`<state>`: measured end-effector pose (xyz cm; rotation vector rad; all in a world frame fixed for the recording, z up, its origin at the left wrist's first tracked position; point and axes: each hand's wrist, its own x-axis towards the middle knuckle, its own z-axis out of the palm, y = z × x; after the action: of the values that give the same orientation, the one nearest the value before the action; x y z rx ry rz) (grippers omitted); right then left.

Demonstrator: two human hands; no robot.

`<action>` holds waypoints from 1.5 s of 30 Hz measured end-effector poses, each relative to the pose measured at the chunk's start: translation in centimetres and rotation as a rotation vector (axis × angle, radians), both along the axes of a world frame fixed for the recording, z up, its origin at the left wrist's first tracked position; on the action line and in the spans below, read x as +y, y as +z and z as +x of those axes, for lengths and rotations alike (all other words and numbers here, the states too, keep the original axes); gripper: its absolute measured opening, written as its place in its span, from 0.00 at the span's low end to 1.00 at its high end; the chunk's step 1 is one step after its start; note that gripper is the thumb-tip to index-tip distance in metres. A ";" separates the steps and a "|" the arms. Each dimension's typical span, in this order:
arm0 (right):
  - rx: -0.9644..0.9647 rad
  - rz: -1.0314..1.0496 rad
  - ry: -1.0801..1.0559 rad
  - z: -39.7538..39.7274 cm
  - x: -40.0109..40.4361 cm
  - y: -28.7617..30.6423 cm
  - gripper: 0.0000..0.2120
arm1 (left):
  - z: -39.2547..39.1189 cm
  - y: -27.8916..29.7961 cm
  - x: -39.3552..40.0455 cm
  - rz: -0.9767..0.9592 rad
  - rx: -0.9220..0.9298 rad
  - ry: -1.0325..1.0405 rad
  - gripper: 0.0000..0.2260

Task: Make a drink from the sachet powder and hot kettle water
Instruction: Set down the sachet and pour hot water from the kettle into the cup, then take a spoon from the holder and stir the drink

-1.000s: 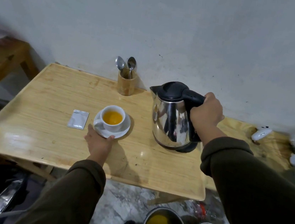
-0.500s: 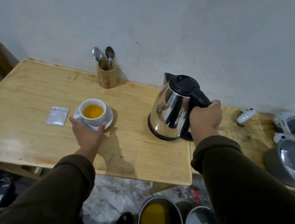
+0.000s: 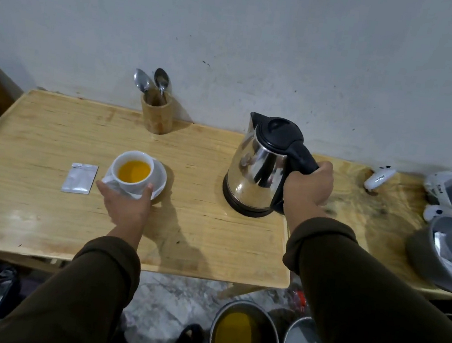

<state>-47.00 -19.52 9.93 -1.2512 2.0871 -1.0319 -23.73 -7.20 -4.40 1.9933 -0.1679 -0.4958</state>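
A white cup (image 3: 131, 171) full of orange drink stands on a white saucer (image 3: 160, 180) on the wooden table (image 3: 52, 135). My left hand (image 3: 125, 206) holds the saucer's near rim, thumb and fingers around it. A silver sachet (image 3: 80, 178) lies flat just left of the saucer. The steel kettle (image 3: 257, 172) with a black lid stands upright on the table at the right. My right hand (image 3: 308, 187) is wrapped around its black handle.
A wooden holder (image 3: 156, 115) with two spoons stands at the back by the wall. On the right table are white controllers (image 3: 379, 178) and a grey bowl (image 3: 442, 255). Two metal pots (image 3: 243, 341) sit on the floor below the table's edge.
The kettle has gone from tilted in the air to standing upright on the table, further right of the cup. My left hand stays on the saucer.
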 end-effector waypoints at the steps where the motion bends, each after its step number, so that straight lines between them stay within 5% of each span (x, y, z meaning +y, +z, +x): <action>1: 0.009 0.000 0.006 -0.1 0.0 -0.2 0.13 | 0.0 0.0 -0.1 -0.004 -0.004 0.011 0.45; 14: 0.102 0.053 0.038 -0.8 -0.1 0.0 0.15 | 0.2 0.8 0.1 0.017 0.021 0.041 0.42; 23: 0.231 0.018 0.031 2.2 2.2 0.6 0.29 | 2.8 2.3 2.0 0.133 0.059 -0.018 0.23; 32: 0.230 0.024 -0.031 6.3 5.5 1.5 0.29 | 7.5 3.0 3.8 0.223 -0.035 -0.246 0.17; 37: 0.339 -0.037 0.145 10.7 6.7 0.8 0.20 | 9.2 2.6 3.7 0.157 0.100 -0.304 0.15; 45: 0.202 0.164 0.459 17.8 3.8 -1.2 0.17 | 10.5 1.4 3.1 0.094 0.299 -0.323 0.09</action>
<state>-29.18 -15.71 8.73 -1.6965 1.8453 -0.5386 -13.25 -4.08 -2.99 1.9643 -0.2853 -1.0171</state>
